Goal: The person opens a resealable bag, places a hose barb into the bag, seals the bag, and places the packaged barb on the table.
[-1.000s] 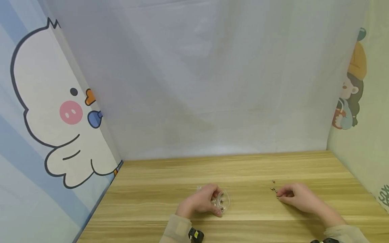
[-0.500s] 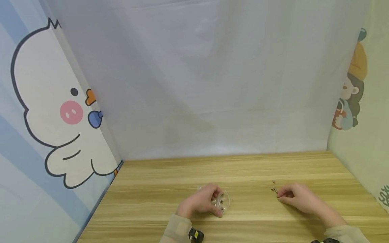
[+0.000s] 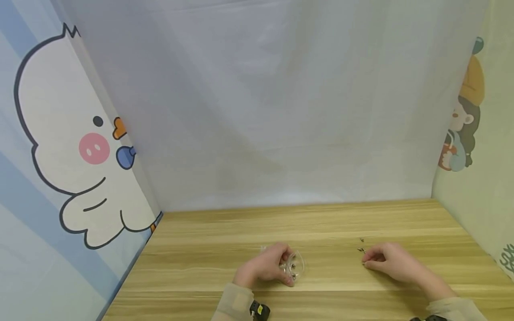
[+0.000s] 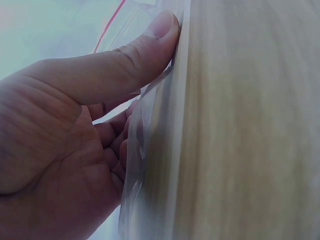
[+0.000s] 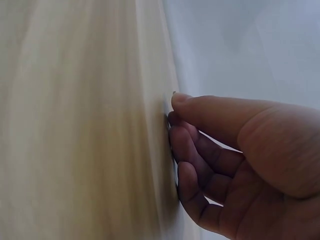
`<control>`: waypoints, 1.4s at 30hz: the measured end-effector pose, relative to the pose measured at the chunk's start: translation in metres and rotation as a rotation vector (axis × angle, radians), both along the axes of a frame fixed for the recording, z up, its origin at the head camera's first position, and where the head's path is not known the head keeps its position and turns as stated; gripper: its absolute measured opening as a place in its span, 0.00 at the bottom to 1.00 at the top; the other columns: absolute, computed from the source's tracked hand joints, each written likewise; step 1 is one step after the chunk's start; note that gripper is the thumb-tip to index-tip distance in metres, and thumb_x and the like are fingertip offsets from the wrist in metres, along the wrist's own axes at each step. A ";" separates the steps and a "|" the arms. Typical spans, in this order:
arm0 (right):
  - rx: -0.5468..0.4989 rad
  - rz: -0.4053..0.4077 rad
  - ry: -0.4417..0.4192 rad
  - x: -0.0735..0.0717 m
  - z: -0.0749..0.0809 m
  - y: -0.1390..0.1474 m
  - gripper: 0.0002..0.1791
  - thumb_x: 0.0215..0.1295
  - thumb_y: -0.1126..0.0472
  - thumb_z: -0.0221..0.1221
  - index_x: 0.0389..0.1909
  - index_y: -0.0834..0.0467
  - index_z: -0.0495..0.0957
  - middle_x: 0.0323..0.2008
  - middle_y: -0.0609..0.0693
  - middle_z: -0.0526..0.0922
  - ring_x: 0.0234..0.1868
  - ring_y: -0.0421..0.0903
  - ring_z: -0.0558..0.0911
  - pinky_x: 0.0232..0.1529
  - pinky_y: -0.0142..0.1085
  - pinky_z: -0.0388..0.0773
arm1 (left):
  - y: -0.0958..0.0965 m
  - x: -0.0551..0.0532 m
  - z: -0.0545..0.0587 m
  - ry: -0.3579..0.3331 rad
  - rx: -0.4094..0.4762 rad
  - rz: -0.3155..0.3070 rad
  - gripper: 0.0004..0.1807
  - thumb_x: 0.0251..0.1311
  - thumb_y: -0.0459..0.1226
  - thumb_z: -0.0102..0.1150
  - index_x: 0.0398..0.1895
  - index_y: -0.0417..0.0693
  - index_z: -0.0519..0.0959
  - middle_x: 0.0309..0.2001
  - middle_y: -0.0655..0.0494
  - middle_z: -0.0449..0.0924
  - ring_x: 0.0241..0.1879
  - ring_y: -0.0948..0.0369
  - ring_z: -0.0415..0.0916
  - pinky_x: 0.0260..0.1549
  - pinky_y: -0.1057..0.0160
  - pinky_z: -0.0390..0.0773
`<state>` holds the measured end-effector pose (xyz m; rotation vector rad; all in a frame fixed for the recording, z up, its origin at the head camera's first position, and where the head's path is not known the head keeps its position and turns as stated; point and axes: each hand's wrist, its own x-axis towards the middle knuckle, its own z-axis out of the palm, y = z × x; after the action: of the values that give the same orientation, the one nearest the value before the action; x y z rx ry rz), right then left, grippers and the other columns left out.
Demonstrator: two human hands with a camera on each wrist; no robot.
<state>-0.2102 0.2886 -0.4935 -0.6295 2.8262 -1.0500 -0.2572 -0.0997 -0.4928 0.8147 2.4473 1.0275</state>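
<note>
My left hand [image 3: 265, 266] holds open a clear zip bag [image 3: 300, 263], thumb and fingers spread at its mouth. Its red seal line [image 4: 107, 29] shows in the left wrist view. Inside lie small metal screws [image 3: 293, 276]. To the right, my right hand [image 3: 395, 262] is low over the table, thumb and forefinger pinching a tiny metal screw [image 3: 363, 263]. Only a speck of it shows past the thumb in the right wrist view; the rest is hidden by the fingertips. Just beyond these fingertips lie a few loose screws [image 3: 360, 249] and another small one [image 3: 362, 240].
The wood-grain table [image 3: 201, 232] runs back to a grey-white curtain [image 3: 261, 133]. Printed panels stand at both sides, a cartoon figure [image 3: 56, 111] on the left one. A black wrist camera [image 3: 260, 310] sits on the left sleeve.
My right hand has shifted slightly left with the tiny screw at its fingertips, covering part of the loose screws. The left hand and bag have stayed put.
</note>
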 end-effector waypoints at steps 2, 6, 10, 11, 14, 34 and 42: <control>-0.006 0.009 -0.005 0.000 0.000 -0.002 0.03 0.70 0.59 0.71 0.40 0.54 0.88 0.36 0.38 0.86 0.37 0.31 0.81 0.39 0.34 0.81 | 0.000 0.000 -0.001 0.000 -0.003 -0.001 0.32 0.43 0.31 0.88 0.51 0.46 0.79 0.43 0.61 0.73 0.43 0.66 0.70 0.50 0.66 0.74; -0.019 0.020 -0.016 0.001 0.001 -0.006 0.04 0.70 0.58 0.71 0.40 0.54 0.88 0.36 0.38 0.87 0.37 0.32 0.81 0.39 0.34 0.81 | 0.000 0.000 -0.001 -0.002 -0.004 0.000 0.32 0.43 0.32 0.88 0.52 0.46 0.79 0.43 0.62 0.73 0.43 0.65 0.70 0.50 0.66 0.75; -0.023 0.023 -0.012 0.001 0.001 -0.012 0.04 0.70 0.58 0.71 0.40 0.54 0.89 0.36 0.38 0.87 0.37 0.32 0.82 0.39 0.34 0.81 | 0.000 0.001 0.001 -0.002 -0.005 0.008 0.33 0.42 0.33 0.88 0.52 0.47 0.79 0.43 0.62 0.74 0.43 0.65 0.71 0.50 0.66 0.75; -0.024 0.027 -0.013 0.001 0.001 -0.014 0.04 0.70 0.58 0.71 0.40 0.54 0.89 0.36 0.37 0.87 0.37 0.31 0.82 0.40 0.34 0.81 | 0.000 0.001 0.002 -0.002 -0.005 0.009 0.33 0.42 0.32 0.88 0.52 0.47 0.79 0.43 0.62 0.74 0.43 0.65 0.70 0.50 0.65 0.75; -0.030 0.043 -0.022 -0.001 0.001 -0.023 0.04 0.70 0.57 0.71 0.40 0.53 0.89 0.36 0.37 0.87 0.37 0.32 0.82 0.40 0.34 0.81 | 0.000 0.002 0.002 0.003 -0.012 0.010 0.33 0.42 0.32 0.88 0.52 0.47 0.78 0.44 0.62 0.74 0.43 0.65 0.70 0.51 0.65 0.75; -0.063 0.101 -0.043 -0.015 0.006 -0.080 0.03 0.70 0.58 0.71 0.39 0.53 0.89 0.37 0.38 0.88 0.39 0.32 0.82 0.42 0.35 0.81 | 0.000 0.002 0.003 -0.002 -0.006 0.006 0.32 0.42 0.31 0.88 0.51 0.46 0.79 0.43 0.61 0.74 0.43 0.65 0.70 0.51 0.65 0.75; -0.087 0.131 -0.019 -0.021 0.014 -0.108 0.02 0.70 0.60 0.69 0.40 0.53 0.89 0.38 0.38 0.88 0.40 0.33 0.83 0.44 0.35 0.81 | 0.000 0.003 0.005 0.003 -0.014 0.015 0.32 0.41 0.32 0.88 0.50 0.47 0.79 0.43 0.61 0.74 0.43 0.66 0.70 0.50 0.65 0.75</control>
<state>-0.2314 0.1809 -0.4793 -0.7965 2.6931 -1.1538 -0.2547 -0.0994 -0.4883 0.7955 2.4639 1.0146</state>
